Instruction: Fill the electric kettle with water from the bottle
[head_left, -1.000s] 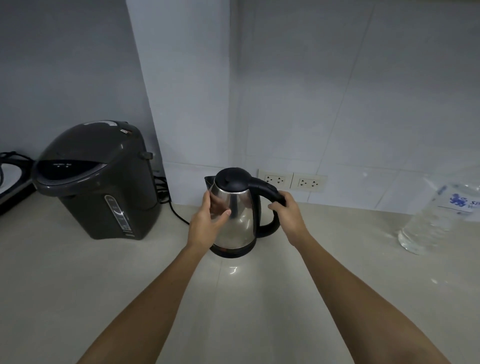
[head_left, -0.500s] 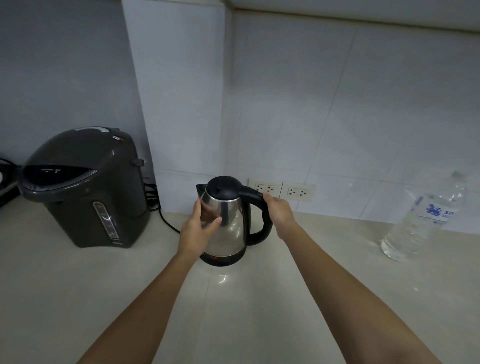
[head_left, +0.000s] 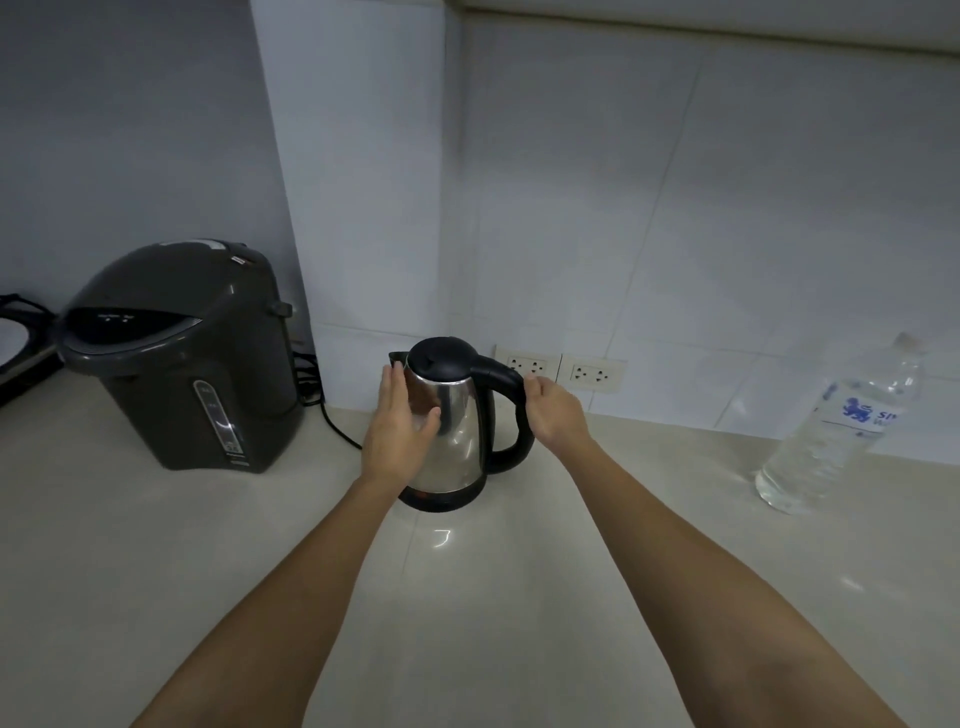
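The stainless-steel electric kettle (head_left: 457, 431) stands upright on the pale bench (head_left: 156, 561), near the back wall, with its black lid (head_left: 439, 358) closed and its short spout (head_left: 397, 357) pointing left. Its black handle (head_left: 511, 415) loops out to the right, and a black base ring runs round the bottom.

The left hand (head_left: 402, 421) lies flat against the kettle's left side, fingers straight and spread, thumb (head_left: 428, 418) resting across the shiny metal; it is not curled around anything. The right hand (head_left: 553, 410) is at the top bend of the handle, its fingers bent around it from behind; how firmly it grips cannot be told from here. Both bare forearms reach in from the bottom edge.

The clear plastic water bottle (head_left: 836, 431) stands well apart to the right, close to the wall, with a blue-printed label (head_left: 862, 413) and its cap (head_left: 906, 340) on; it holds water.

Behind the kettle, two white wall sockets (head_left: 561, 368) sit side by side in the tiled wall. To the left stands a dark grey electric hot-water dispenser (head_left: 182, 358), with a black cord (head_left: 332, 421) trailing on the bench between it and the kettle. At the far left edge part of a dark appliance (head_left: 21, 343) shows, too cut off to name.
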